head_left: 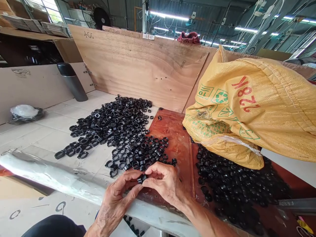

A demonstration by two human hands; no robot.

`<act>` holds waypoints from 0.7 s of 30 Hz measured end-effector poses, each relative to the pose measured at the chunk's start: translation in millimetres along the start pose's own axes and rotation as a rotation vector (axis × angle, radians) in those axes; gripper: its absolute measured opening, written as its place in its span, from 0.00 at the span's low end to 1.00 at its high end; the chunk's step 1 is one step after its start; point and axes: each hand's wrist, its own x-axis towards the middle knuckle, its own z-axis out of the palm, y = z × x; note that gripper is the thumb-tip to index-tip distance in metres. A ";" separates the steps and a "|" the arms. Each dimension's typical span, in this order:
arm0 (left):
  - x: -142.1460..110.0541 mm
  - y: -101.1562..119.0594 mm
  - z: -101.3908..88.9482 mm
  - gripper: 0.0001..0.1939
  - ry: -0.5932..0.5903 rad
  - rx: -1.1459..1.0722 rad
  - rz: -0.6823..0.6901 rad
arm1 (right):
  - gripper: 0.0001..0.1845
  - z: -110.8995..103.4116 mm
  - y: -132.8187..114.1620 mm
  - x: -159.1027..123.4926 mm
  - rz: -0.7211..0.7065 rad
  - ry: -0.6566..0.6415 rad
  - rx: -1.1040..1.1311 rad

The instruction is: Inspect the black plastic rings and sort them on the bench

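Note:
Between the fingertips of both hands is a small black ring-like part, partly covered by the fingers. My left hand pinches it from the left, thumb below and index finger above. From the right, my right hand grips the same part with thumb and forefinger. Just beyond the hands lies a spread pile of black plastic rings, reaching over pale boards and a reddish-brown board. A second heap of small black parts lies to the right, its single pieces hard to make out.
A yellow woven sack leans over the right heap. Behind stands a plywood panel. A dark grey flask and a clear plastic bundle sit at the left. A plastic-wrapped edge runs along the front.

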 end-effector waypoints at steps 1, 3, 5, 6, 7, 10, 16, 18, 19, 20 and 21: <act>1.0 1.4 -0.2 0.10 -0.007 0.013 0.012 | 0.11 -0.2 -0.9 0.0 -0.009 0.002 -0.008; 3.1 4.3 -0.5 0.10 -0.013 0.037 0.036 | 0.12 -0.4 -2.7 0.1 -0.052 0.006 -0.052; 4.7 7.1 -0.6 0.09 -0.013 0.050 0.063 | 0.10 0.0 -2.9 0.2 -0.125 0.004 -0.117; 5.1 8.2 -0.7 0.09 -0.013 0.058 0.079 | 0.10 0.4 -2.0 0.2 -0.156 0.001 -0.145; 5.4 9.1 -0.7 0.09 -0.010 0.072 0.097 | 0.11 0.8 -0.5 0.2 -0.179 0.000 -0.171; 5.4 9.8 -0.6 0.09 -0.006 0.130 0.161 | 0.16 1.5 6.1 0.1 -0.241 0.014 -0.273; 5.8 11.7 0.6 0.09 -0.034 0.181 0.233 | 0.26 -0.2 12.0 -0.9 -0.399 0.026 -0.515; 6.9 14.5 1.2 0.08 -0.037 0.183 0.239 | 0.27 -0.5 11.2 -1.6 -0.424 0.005 -0.574; 7.5 16.0 1.4 0.08 -0.039 0.179 0.238 | 0.27 -0.4 10.9 -1.9 -0.424 -0.005 -0.593; 8.0 17.3 1.6 0.07 -0.043 0.177 0.234 | 0.27 -0.2 10.7 -2.2 -0.421 -0.010 -0.600; 8.3 18.2 1.7 0.07 -0.049 0.181 0.228 | 0.27 0.2 10.6 -2.5 -0.412 -0.003 -0.594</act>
